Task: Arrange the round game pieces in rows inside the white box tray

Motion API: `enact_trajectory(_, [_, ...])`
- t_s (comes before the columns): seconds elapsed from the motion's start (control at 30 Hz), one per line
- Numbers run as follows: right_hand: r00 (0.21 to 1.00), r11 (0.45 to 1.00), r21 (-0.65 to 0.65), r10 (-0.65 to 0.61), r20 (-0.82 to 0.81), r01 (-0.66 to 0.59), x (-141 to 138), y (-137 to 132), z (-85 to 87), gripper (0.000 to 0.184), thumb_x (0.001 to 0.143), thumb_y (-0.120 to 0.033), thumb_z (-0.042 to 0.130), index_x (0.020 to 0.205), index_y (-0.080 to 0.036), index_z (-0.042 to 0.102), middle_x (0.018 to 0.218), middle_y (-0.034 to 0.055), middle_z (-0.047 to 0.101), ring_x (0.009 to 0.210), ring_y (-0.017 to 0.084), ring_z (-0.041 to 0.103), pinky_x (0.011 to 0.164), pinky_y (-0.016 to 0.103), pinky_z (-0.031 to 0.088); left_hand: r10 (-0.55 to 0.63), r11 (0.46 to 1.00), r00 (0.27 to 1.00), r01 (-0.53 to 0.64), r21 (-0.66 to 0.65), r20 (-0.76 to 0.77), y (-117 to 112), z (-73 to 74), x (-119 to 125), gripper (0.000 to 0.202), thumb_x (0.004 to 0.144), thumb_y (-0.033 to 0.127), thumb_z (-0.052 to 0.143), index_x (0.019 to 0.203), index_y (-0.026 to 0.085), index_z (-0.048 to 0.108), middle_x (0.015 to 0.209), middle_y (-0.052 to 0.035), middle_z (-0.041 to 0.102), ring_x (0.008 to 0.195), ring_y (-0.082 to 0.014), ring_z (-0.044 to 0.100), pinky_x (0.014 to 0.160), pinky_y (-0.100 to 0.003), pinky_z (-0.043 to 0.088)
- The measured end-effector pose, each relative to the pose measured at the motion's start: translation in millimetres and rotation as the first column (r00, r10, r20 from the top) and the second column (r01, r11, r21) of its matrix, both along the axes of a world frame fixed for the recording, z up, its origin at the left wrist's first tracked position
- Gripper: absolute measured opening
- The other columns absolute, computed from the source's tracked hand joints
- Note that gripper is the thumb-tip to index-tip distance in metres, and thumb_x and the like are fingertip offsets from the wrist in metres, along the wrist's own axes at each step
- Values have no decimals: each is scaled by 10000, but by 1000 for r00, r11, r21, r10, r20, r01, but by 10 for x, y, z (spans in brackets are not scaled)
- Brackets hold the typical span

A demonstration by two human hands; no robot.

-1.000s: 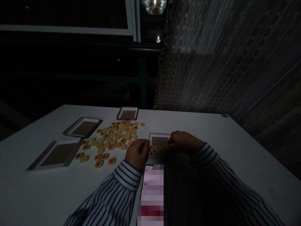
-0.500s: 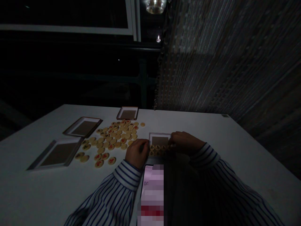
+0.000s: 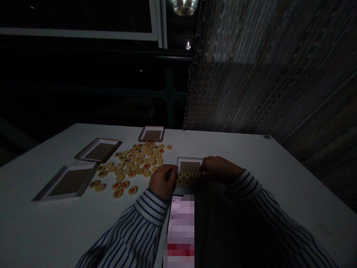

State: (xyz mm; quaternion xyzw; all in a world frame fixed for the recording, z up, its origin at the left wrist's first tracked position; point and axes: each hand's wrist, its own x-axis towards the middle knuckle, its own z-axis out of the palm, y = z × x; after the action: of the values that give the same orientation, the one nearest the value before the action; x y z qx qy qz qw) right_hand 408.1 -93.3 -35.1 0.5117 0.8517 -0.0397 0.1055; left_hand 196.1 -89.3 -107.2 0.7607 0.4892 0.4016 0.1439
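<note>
In the head view, a shallow light-rimmed box (image 3: 190, 159) lies between my hands, with two rows of round xiangqi pieces (image 3: 187, 174) along its near side. My left hand (image 3: 162, 181) is curled closed at the left edge of this box, the thumb and fingertips against its rim. Over the right end of the rows, my right hand (image 3: 220, 169) is closed, fingertips pointing down into the box. Its own fingers and the dim light hide what is between them. Left of the box spreads a loose heap of wooden xiangqi pieces (image 3: 140, 162), some showing red or dark characters, others blank side up.
Three more shallow trays stand on the white table (image 3: 279, 186): one at the back (image 3: 152, 127), one at the left (image 3: 97, 140) and one nearer (image 3: 60, 171). A lit phone (image 3: 174, 208) is below my hands. A bead curtain (image 3: 237, 74) hangs beyond the table on the right.
</note>
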Motion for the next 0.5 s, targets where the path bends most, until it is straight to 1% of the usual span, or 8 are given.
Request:
enact_trajectory(0.17, [1000,1000,2,4,0,-4,1,-1,-3,234,711,-254,514,902,-228,647,927,73,621,836,194,558,671,286,393,1,1000,1000,-1,11,5,-3,2,3,178,765,235,462,828,182,620,830,-42,654,796,-161,597,739,-296,474])
enact_trajectory(0.33, [1000,1000,7,-7,-7,7,8,-4,-16,223,710,-259,518,888,-224,648,919,74,621,820,196,562,661,288,396,-6,1000,1000,5,-11,-14,4,-4,1,190,771,230,454,847,174,619,840,-46,653,802,-161,594,742,-297,470])
enact_trajectory(0.5, [1000,1000,-4,-3,-6,3,9,3,-26,236,705,-271,533,907,-221,646,929,76,616,842,192,553,685,282,390,0,1000,1000,0,-13,-16,12,-3,1,189,768,228,459,842,163,620,829,-51,650,796,-163,592,738,-297,469])
